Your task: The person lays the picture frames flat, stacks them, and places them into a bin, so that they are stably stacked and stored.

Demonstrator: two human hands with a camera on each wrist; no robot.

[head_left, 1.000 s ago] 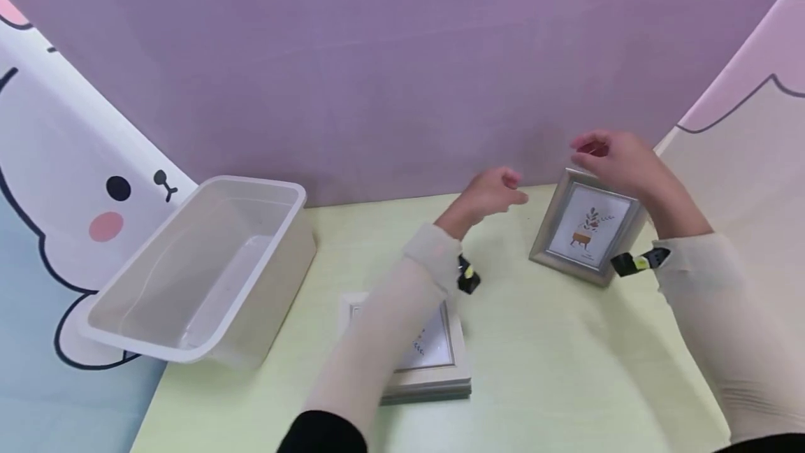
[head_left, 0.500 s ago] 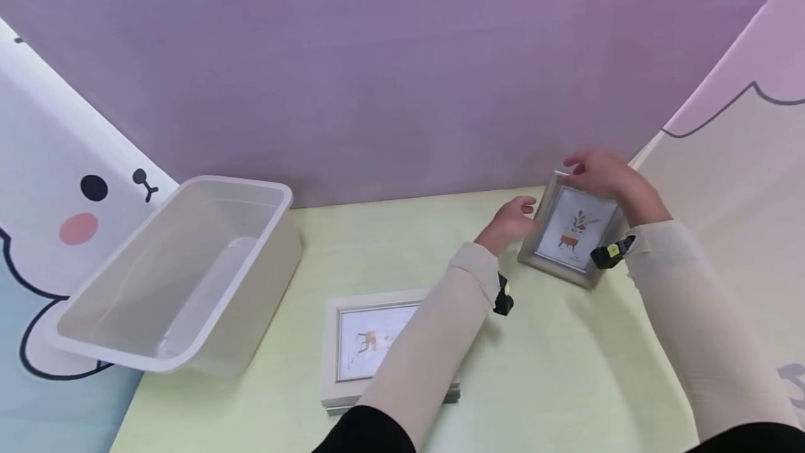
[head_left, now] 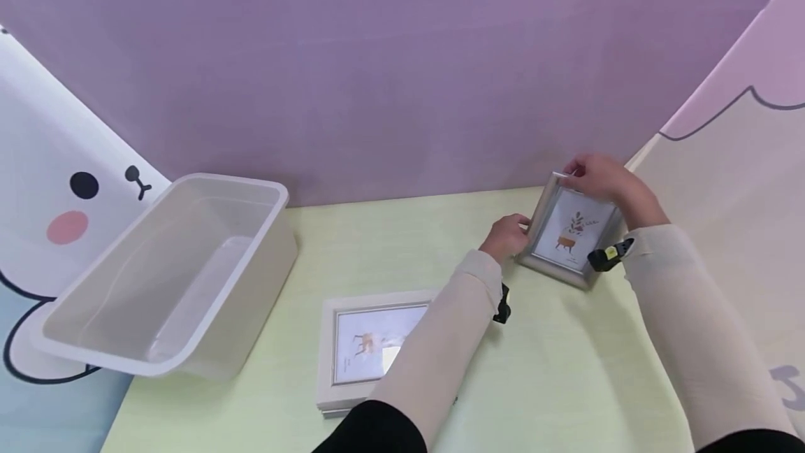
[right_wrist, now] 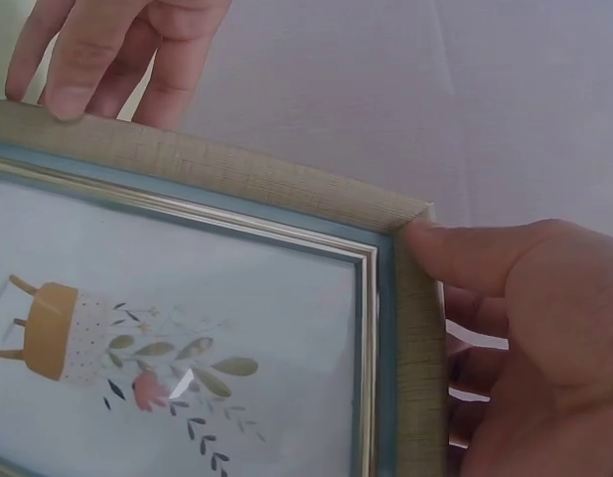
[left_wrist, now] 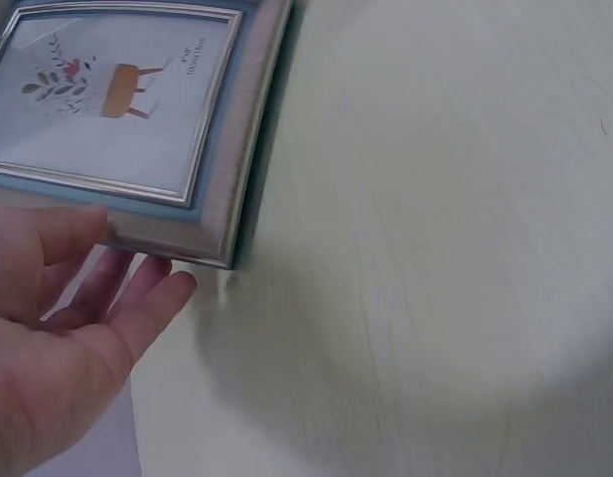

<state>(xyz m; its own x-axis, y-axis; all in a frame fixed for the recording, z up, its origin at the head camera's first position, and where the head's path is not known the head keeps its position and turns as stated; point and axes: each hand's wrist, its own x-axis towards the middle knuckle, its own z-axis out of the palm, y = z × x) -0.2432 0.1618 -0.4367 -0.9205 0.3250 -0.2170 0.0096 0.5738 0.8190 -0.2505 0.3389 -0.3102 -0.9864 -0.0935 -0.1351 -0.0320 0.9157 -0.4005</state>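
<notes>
Both left hand (head_left: 505, 238) and right hand (head_left: 600, 177) grip grey-brown picture frame (head_left: 572, 233), fingers (left_wrist: 155, 310) behind; left at side, right at top-left corner. Small print (left_wrist: 193, 58) below potted-plant drawing (left_wrist: 118, 91), too blurred to read. Frame tilted, right rear of tabletop (head_left: 534, 369); white bin (head_left: 248, 299) well apart, left.

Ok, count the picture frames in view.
2 clearly visible: a taupe picture frame held by the left hand and right hand, and a white picture frame lying flat, partly behind the left sleeve. Layered edges beneath the white one suggest more, too hidden to count.
</notes>
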